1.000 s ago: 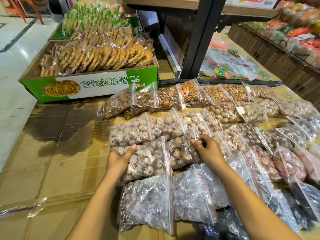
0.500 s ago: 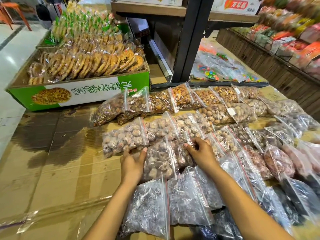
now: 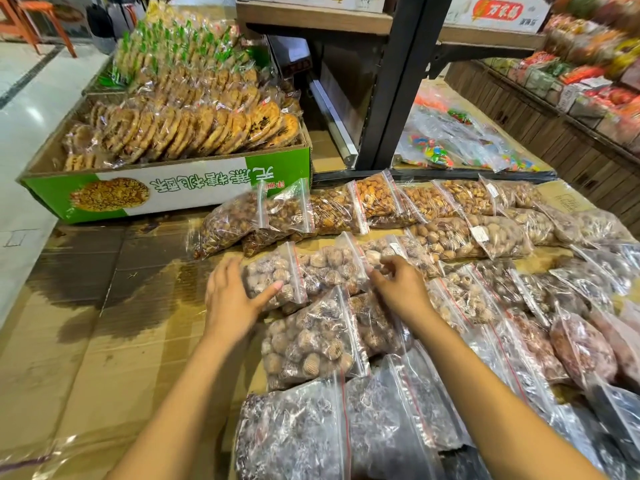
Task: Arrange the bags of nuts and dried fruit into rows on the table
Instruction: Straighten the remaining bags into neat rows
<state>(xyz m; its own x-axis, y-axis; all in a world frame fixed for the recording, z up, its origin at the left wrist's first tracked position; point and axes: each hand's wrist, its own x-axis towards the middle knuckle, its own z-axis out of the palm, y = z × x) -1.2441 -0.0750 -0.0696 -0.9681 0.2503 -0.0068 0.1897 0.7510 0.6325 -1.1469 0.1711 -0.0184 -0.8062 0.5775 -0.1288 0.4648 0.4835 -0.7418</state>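
Both hands have moved up a row: the left hand [image 3: 231,299] now lies flat, fingers spread, against a clear zip bag of pale round nuts [image 3: 273,277] on the cardboard-covered table [image 3: 104,341]; the right hand [image 3: 398,284], loosely curled, touches the neighbouring bag [image 3: 332,268].

Both hands out front, arms extended.
L hand [image 3: 230,301] flat, fingers spread, thumb out to the right; R hand [image 3: 398,284] palm down, fingers loosely curled.
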